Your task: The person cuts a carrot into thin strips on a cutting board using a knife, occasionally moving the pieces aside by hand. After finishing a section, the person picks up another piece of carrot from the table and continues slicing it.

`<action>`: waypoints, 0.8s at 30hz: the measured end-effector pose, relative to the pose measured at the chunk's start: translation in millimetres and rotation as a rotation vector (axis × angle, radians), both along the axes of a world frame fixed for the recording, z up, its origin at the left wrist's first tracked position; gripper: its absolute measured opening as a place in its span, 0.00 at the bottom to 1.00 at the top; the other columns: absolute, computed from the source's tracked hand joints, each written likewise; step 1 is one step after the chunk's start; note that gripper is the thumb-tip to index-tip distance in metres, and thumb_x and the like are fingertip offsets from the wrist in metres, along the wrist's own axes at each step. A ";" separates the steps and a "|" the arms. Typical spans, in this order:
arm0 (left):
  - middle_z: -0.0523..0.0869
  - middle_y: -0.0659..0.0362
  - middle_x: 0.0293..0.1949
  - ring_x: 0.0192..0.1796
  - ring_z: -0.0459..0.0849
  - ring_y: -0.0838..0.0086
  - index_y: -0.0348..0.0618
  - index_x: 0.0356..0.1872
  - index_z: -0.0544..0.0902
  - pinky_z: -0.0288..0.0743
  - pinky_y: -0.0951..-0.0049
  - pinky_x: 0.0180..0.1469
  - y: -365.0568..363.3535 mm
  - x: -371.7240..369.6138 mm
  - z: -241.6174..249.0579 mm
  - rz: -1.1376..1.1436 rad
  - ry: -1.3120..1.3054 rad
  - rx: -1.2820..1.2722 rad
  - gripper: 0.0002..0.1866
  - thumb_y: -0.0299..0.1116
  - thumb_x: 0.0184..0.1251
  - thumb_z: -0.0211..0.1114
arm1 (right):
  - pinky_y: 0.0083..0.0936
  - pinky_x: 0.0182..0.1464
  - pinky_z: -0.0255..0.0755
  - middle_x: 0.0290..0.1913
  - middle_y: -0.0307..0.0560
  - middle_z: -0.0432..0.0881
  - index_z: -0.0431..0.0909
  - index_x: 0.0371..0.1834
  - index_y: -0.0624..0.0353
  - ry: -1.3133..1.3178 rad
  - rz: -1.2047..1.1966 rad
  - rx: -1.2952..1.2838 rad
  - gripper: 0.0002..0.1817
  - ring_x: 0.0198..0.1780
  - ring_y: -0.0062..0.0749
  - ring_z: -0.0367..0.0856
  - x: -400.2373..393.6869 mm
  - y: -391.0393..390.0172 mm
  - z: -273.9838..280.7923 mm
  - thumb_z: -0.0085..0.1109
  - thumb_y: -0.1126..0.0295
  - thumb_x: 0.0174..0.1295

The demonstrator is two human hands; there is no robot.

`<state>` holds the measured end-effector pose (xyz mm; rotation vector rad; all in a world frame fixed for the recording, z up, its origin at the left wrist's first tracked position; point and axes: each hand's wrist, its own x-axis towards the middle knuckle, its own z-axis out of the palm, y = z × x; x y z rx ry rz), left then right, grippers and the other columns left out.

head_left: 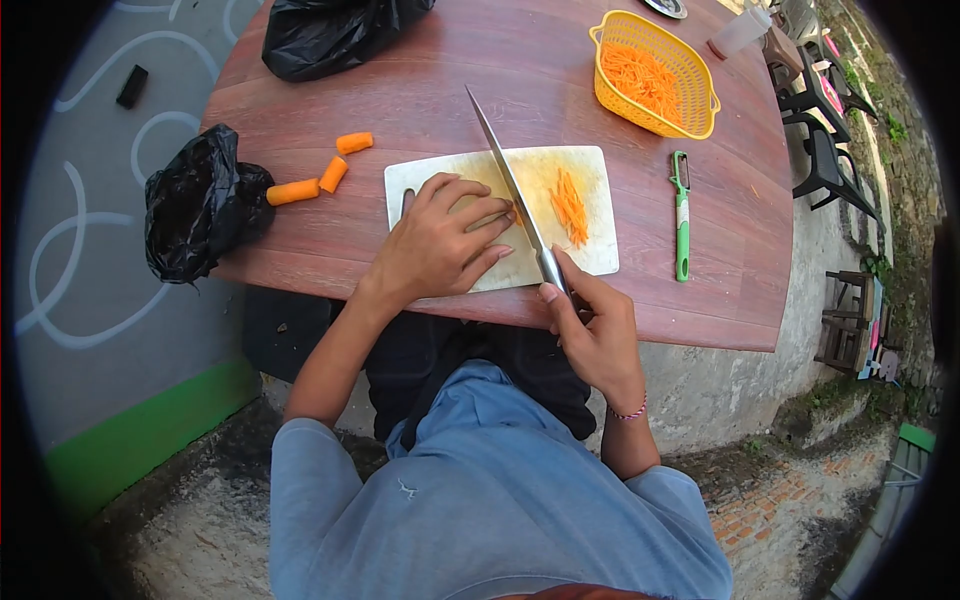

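My right hand [597, 325] is closed round the handle of a kitchen knife [507, 170]. The blade slants across a white cutting board [603, 235], its tip pointing away from me past the far edge. On the left half of the board, my left hand [445, 237] presses down with bent fingers beside the blade. A bit of orange carrot [515, 217] shows at its fingertips; the rest of that piece is hidden under the hand. Right of the blade lies a small pile of carrot strips [568, 208].
A yellow basket [708, 110] of shredded carrot stands at the back right, with a green peeler [682, 220] nearer me. Carrot pieces [335, 173] lie left of the board by a black plastic bag [190, 215]. Another black bag [335, 35] sits at the back.
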<state>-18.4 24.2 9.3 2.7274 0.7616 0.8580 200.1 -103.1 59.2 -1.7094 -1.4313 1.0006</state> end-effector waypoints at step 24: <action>0.93 0.58 0.55 0.65 0.86 0.58 0.42 0.49 0.94 0.73 0.47 0.75 -2.4 3.0 -0.7 0.038 -0.004 0.027 0.15 0.39 0.66 0.79 | 0.42 0.42 0.81 0.40 0.64 0.87 0.79 0.73 0.70 -0.127 0.049 0.057 0.25 0.38 0.57 0.89 -12.2 -18.4 14.6 0.66 0.70 0.77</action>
